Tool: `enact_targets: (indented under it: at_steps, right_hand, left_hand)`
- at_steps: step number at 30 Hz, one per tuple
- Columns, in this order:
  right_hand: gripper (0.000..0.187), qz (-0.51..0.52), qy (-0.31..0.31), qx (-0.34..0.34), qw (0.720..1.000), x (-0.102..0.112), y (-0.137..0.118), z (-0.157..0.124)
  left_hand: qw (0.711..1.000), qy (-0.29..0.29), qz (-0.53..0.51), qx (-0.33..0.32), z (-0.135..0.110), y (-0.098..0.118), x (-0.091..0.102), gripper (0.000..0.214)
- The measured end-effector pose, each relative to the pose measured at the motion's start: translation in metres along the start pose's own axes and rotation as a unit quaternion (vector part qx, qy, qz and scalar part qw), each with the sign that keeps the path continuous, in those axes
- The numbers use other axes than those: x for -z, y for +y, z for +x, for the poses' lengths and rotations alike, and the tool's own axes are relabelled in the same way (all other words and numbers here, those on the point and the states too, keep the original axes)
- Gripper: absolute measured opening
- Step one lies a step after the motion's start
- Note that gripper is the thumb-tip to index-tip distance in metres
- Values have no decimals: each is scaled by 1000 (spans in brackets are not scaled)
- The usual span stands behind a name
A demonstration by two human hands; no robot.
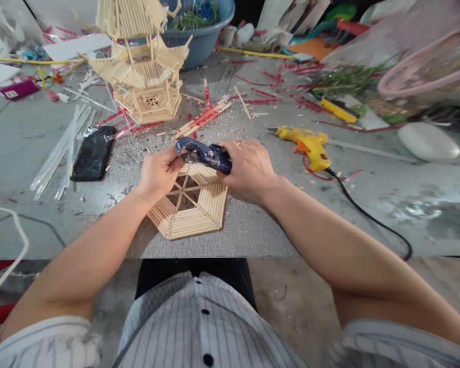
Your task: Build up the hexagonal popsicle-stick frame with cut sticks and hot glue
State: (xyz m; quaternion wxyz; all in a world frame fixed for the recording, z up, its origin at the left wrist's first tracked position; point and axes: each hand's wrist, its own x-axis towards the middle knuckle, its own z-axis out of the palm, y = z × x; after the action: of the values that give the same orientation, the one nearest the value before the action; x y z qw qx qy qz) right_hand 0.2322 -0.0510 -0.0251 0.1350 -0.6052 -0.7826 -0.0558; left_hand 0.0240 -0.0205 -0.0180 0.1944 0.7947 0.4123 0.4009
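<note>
My right hand is wrapped round a dark blue hand cutter, held over the far edge of a hexagonal panel of thin wooden sticks. The cutter's curved jaw points left, towards my left hand. Those left fingers are pinched together right at the jaw; what they hold is hidden. Flat on the table, the panel has spokes meeting at its middle and open gaps between them. Beyond my hands lies a bundle of sticks in red-printed wrapping.
A tiered stick pagoda stands behind my hands. To the right lie a yellow glue gun with a black cord and a white oval object. A black phone and clear glue sticks lie left. A blue basin is behind.
</note>
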Motion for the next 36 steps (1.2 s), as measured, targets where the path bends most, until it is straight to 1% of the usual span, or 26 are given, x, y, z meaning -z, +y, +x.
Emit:
enact_targets:
  at_steps: [4,7,12,19,26,36]
  right_hand:
    - [45,-3,-18,-14,1000,4,-3,0]
    - [45,-18,-39,-19,999,8,-6,1]
    - [45,-35,-51,-35,997,12,-10,0]
    - [41,-52,-58,-49,996,14,-13,0]
    - [41,-55,-53,-53,996,15,-14,0]
    - [41,-66,-64,-71,993,16,-16,0]
  left_hand:
    - [1000,-1,18,9,0,1,1,21]
    - [1000,4,23,-12,1,-2,0,22]
    - [999,9,30,-38,1,-8,-3,17]
    - [998,13,-3,-64,2,-9,-3,18]
    - [997,8,-29,-65,2,-7,-3,18]
    - [998,13,-36,-57,1,-7,-2,17]
